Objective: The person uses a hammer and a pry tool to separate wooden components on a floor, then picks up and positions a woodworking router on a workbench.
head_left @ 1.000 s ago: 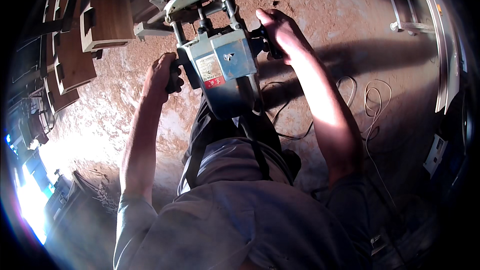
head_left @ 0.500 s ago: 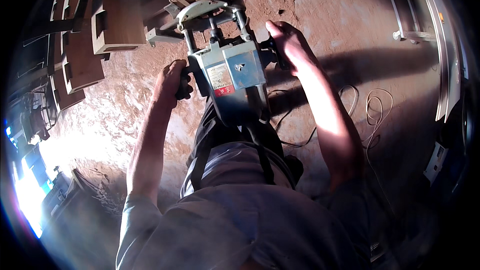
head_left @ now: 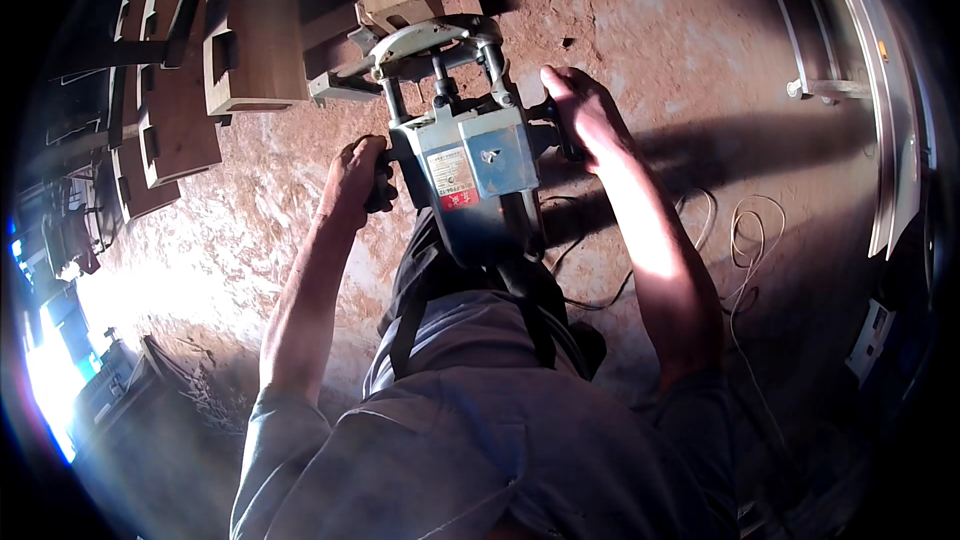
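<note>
A blue and grey plunge router (head_left: 470, 170) is held between my two hands, its round base plate turned away from me. My left hand (head_left: 357, 178) is closed round the black handle on its left side. On the other side my right hand (head_left: 590, 120) grips the right handle, thumb stretched along the top. The base lies against or just over the near end of a wooden beam (head_left: 403, 2) with a slot cut in it; I cannot tell whether they touch. The router's bit is hidden.
Several slotted wooden beams (head_left: 255, 40) stand side by side at the far left. A thin cable (head_left: 745, 240) lies looped on the reddish floor (head_left: 640, 15) to the right. Long pale panels (head_left: 900, 140) lean along the right edge. Strong light glares at the left.
In the view, the router, both hands and the wooden beams sit slightly lower and further right than before. Both hands keep their hold on the handles.
</note>
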The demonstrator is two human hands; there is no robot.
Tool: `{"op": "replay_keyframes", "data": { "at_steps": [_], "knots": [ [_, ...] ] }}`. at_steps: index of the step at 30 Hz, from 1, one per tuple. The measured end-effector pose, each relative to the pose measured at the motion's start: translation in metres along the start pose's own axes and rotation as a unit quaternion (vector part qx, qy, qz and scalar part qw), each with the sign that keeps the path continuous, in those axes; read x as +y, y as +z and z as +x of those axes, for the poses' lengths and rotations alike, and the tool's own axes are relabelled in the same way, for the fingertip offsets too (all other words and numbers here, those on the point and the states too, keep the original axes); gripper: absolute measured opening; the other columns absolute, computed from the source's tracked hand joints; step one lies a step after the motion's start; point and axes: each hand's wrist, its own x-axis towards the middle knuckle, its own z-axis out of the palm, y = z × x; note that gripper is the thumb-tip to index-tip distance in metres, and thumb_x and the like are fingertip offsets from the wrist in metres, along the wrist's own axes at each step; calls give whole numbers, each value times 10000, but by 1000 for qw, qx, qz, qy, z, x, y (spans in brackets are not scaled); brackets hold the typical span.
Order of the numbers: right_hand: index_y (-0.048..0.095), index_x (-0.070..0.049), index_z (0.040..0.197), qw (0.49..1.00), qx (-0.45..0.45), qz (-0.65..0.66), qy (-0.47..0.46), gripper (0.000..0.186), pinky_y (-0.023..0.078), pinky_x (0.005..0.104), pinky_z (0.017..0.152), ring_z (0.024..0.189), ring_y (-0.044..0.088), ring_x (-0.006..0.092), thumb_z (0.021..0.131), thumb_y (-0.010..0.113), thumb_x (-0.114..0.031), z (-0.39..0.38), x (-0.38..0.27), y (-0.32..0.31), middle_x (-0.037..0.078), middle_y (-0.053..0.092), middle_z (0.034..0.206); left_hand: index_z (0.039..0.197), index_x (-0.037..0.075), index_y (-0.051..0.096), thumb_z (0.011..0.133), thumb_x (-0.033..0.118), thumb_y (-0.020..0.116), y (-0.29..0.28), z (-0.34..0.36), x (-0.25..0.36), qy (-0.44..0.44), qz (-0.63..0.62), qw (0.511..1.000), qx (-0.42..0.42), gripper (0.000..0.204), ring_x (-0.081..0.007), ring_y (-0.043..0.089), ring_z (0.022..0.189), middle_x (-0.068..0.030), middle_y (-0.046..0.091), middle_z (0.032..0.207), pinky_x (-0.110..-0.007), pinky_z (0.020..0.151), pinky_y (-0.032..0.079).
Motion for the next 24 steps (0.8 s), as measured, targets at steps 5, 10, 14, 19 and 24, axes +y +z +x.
{"op": "replay_keyframes", "data": {
  "at_steps": [5,10,14,19,24],
  "knots": [
    [635,-69,1105,997,18,-9,-70,421,486,353,691,856,597,189,920,580,-444,3,6,-2,96,658,959,936,73,575,916,315,525,4,-6,6,-3,0,1000,11,248,-155,544,467,-45,534,681,-299,354,438],
    [638,-44,1078,998,13,-1,-59,398,459,314,603,718,567,138,927,588,-409,-12,-9,-3,74,641,858,943,61,582,911,307,524,4,-12,10,4,1,1000,13,255,-153,535,465,-47,527,693,-306,367,446],
    [637,-38,1063,994,14,27,-103,379,432,295,548,635,529,108,930,592,-391,-5,2,-5,48,611,784,948,60,583,914,312,523,5,-16,13,6,9,1000,8,261,-154,540,470,-50,531,697,-306,366,448],
    [634,-34,1062,996,2,37,-86,378,431,293,548,631,528,107,932,592,-386,-14,-8,-9,51,607,783,957,60,585,916,317,523,6,-22,17,7,1,1000,13,268,-157,543,471,-55,539,704,-304,363,446],
    [630,-22,1023,995,1,46,-90,360,436,296,572,667,525,115,939,587,-369,-24,-15,-12,48,590,775,970,53,586,912,310,525,7,-30,21,14,7,1000,13,270,-161,542,466,-62,542,707,-304,360,445]
  ]
}}
